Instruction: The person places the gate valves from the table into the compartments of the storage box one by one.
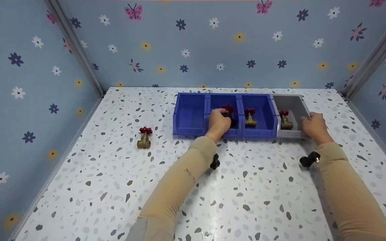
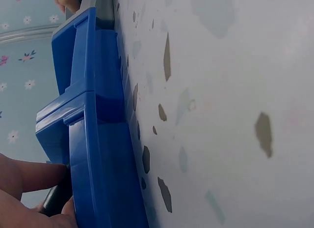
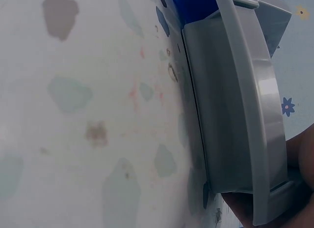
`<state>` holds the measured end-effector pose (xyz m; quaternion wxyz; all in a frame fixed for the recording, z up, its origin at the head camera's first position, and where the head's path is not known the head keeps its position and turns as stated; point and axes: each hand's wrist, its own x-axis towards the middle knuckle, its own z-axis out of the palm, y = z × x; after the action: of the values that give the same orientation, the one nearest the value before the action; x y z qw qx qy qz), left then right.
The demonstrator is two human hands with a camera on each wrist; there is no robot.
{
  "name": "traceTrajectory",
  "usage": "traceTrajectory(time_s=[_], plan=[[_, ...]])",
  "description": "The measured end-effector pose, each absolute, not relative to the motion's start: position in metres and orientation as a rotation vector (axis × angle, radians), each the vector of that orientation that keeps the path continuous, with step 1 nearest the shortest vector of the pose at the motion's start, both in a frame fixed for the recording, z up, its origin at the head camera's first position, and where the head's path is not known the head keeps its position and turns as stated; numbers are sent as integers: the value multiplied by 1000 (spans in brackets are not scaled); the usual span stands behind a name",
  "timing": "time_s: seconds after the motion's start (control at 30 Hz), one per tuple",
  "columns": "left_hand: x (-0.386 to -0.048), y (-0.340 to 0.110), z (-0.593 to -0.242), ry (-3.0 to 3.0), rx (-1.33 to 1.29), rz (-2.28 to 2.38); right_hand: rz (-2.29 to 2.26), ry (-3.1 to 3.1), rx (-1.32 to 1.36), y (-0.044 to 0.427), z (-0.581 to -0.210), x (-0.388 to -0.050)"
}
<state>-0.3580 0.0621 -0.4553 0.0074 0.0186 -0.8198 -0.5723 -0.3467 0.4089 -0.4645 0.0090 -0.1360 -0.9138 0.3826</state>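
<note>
In the head view my left hand reaches into the second blue bin from the left. It pinches a dark object, which the left wrist view shows as a rounded black piece between thumb and finger; its kind is hidden. A red-handled valve shows just behind it. My right hand grips the right side wall of the grey bin, fingers around its edge. Inside that bin lies a brass valve with a red handwheel. A similar valve lies in the third blue bin.
Another red-handled brass valve lies on the speckled table, left of the bins. The leftmost blue bin shows a bare floor. Flowered panels enclose the back and sides. Small black wrist cameras stick out beside the forearms.
</note>
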Motion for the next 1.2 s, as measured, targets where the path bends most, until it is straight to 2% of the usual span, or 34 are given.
traceTrajectory(time_s=[1.2], plan=[[-353,55,-447,-2731,-62,-1560,1163,-2859,-427,409,-465,-346]])
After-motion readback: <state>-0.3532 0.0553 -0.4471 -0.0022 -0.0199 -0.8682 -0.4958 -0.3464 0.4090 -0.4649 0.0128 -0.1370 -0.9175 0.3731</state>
